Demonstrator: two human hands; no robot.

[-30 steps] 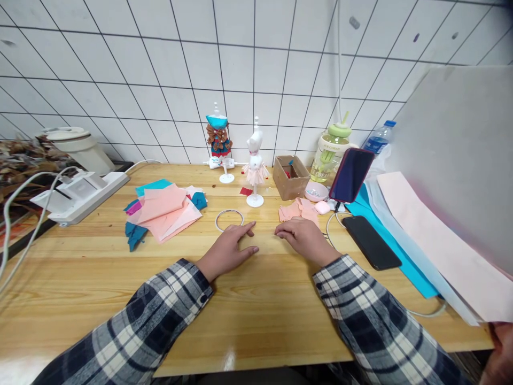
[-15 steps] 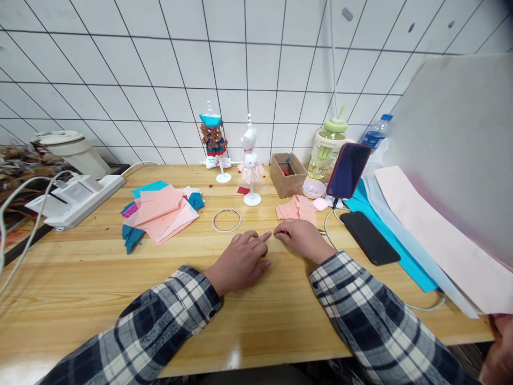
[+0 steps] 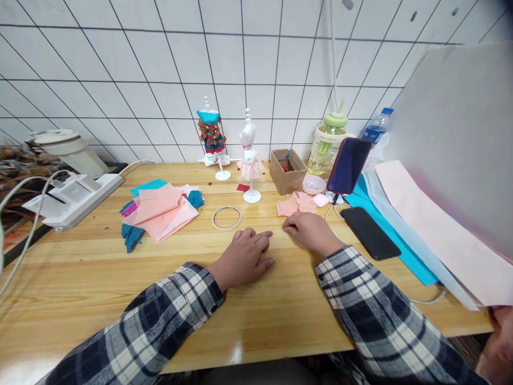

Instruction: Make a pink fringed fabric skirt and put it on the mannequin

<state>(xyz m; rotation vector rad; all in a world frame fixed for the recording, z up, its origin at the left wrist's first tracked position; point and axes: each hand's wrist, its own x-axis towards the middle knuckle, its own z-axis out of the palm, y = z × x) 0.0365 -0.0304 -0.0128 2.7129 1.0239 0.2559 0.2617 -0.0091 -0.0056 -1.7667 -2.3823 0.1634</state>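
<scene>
My left hand point(image 3: 245, 258) rests on the wooden table with its index finger stretched out and thumb apart, nothing visible in it. To its right, my right hand point(image 3: 310, 231) has thumb and fingertips pinched together low over the wood; anything between them is too small to make out. Just beyond the right hand lie pieces of pink fabric point(image 3: 295, 203). A white ring point(image 3: 226, 218) lies flat beyond the left hand. Behind stands a small white dress form point(image 3: 250, 160) with a pink skirt, beside another form point(image 3: 211, 136) in blue, brown and red.
Pink and blue cloth point(image 3: 160, 211) is piled at left, near a power strip point(image 3: 82, 200). At right are a cardboard box point(image 3: 286, 176), a pink dish point(image 3: 313, 185), a propped phone point(image 3: 349, 166), a flat black phone point(image 3: 371, 233), a green-lidded bottle point(image 3: 326, 141) and coloured sheets point(image 3: 444, 230).
My right hand has moved a little to the right, widening the gap to my left index fingertip. The left hand has barely moved. The view has shifted slightly.
</scene>
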